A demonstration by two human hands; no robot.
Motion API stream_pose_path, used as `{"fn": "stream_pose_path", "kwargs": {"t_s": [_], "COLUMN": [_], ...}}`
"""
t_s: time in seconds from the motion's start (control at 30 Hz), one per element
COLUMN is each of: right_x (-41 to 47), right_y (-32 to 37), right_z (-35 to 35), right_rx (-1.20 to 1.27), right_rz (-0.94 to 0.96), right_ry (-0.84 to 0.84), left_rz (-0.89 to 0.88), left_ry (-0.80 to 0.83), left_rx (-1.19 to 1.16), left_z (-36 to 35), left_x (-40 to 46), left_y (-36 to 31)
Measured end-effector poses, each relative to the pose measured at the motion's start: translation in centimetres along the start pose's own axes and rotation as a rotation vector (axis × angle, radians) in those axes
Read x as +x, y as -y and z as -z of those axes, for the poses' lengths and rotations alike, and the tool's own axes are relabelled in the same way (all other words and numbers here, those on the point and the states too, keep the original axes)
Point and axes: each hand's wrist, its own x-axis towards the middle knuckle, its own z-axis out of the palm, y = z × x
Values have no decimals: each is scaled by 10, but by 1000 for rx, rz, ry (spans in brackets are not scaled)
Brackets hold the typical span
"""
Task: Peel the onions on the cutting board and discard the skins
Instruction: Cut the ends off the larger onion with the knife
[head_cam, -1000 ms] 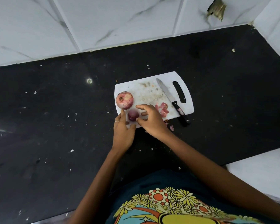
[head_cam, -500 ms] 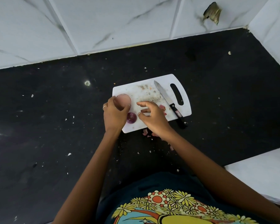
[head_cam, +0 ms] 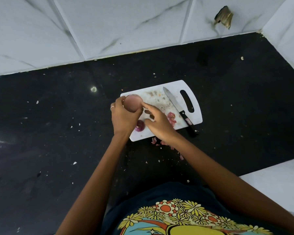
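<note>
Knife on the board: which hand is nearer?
Right. The right hand lies just left of the knife, not touching it; the left hand grips the large onion further left.

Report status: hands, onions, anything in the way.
Left hand grips large onion; right hand open, fingertip at it. Small onion on cutting board. Knife lies clear.

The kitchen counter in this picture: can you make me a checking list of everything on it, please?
Surface: black speckled stone counter, dotted with pale crumbs.
Job's things: large pinkish round onion above white plastic cutting board; small purple onion on board; pink skin scraps on board.
Clutter: black-handled knife lying on board; skin bits off its near edge.
Grippers: left hand grips large onion; right hand touches it.
Cables: nothing seen.
Surroundings: white marbled tile wall.
</note>
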Motion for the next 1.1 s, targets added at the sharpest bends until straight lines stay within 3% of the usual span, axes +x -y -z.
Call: {"fn": "stream_pose_path", "kwargs": {"t_s": [0.17, 0.43, 0.67, 0.97, 1.1], "right_x": [-17, -48, -35, -3, -23], "right_y": [2, -20, -46, -77, -86], "right_z": [24, 46, 50, 32, 24], "right_rx": [53, 50, -28, -801, -835], "right_rz": [129, 203, 97, 151, 379], "right_ry": [-232, -468, -467, -94, -197], "left_rz": [-129, -121, -86, -84, -98], "left_ry": [58, 251, 291, 458, 512], "left_rx": [-56, -8, 121, 141, 103], "left_z": [-11, -47, -43, -39, -42], "left_x": [-11, -34, -20, -1, 2], "left_y": [-31, -42, -35, -30, -24]}}
